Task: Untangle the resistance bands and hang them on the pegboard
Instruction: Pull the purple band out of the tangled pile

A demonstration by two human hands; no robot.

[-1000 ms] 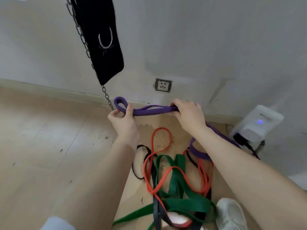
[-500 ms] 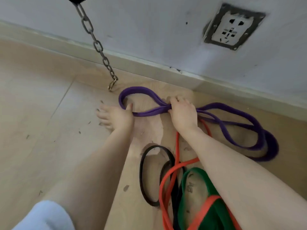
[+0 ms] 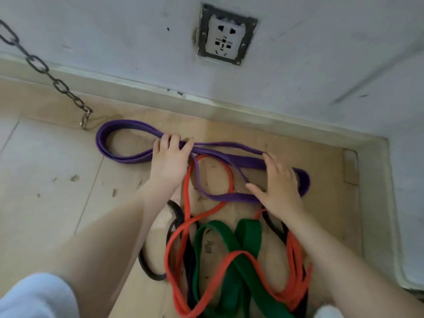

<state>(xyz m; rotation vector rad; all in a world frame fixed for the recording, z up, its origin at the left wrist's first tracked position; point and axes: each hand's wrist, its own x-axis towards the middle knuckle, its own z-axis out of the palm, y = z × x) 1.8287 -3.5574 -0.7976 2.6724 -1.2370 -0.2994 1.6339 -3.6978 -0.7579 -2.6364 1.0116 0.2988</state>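
A purple resistance band (image 3: 107, 145) lies on the floor by the wall in a figure-eight. My left hand (image 3: 169, 159) grips it where the strands cross, fingers curled over the strands. My right hand (image 3: 281, 189) rests flat with spread fingers on the band's right loop. Nearer to me, an orange band (image 3: 186, 191), a wide green band (image 3: 249, 235) and a black band (image 3: 146, 268) lie tangled together. The orange loop reaches up under the purple band. No pegboard is in view.
A metal chain (image 3: 57, 83) with a clip at its end hangs down to the floor at the left. A wall socket (image 3: 226, 35) sits above the baseboard (image 3: 160, 92). The room corner is at the right. A white shoe (image 3: 328, 313) shows at the bottom edge.
The purple band went from held up in both hands to lying on the floor. My left hand took over the crossing point, and my right hand moved right onto the other loop.
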